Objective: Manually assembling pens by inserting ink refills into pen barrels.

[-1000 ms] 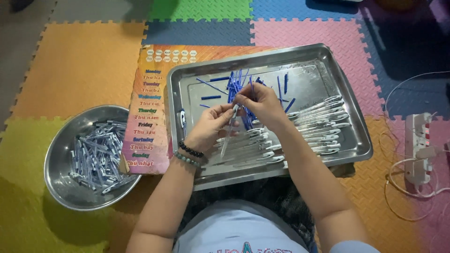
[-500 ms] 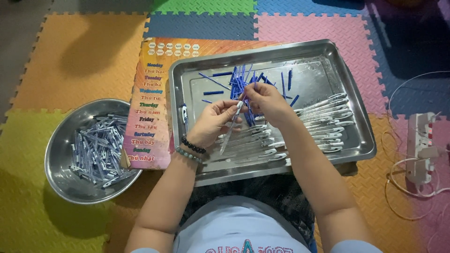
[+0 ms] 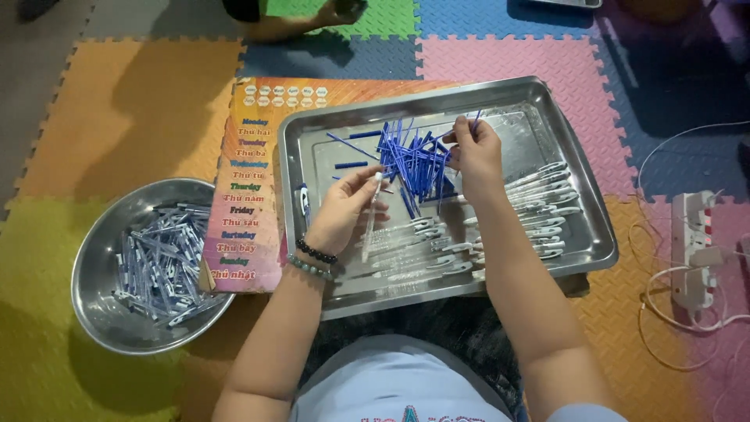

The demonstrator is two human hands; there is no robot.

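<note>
A steel tray [image 3: 574,160] lies in front of me. In its middle sits a pile of thin blue pen refills [image 3: 414,160], and clear pen barrels [image 3: 539,211] lie in rows along its near and right parts. My left hand [image 3: 344,209] holds one clear pen barrel [image 3: 369,223] upright over the tray, beaded bracelets on its wrist. My right hand [image 3: 473,152] is raised at the right edge of the refill pile and pinches a single blue refill [image 3: 474,121] between its fingertips.
A round steel bowl [image 3: 98,258] at the left holds several assembled pens. A colourful printed chart [image 3: 246,180] lies under the tray's left side. Coloured foam mats cover the floor. A white power strip [image 3: 695,250] with cables lies at the right. Another person's limb [image 3: 305,19] shows at the top.
My right hand moved away from the left hand to the refill pile and picked out one blue refill. The left hand stayed put with its barrel.
</note>
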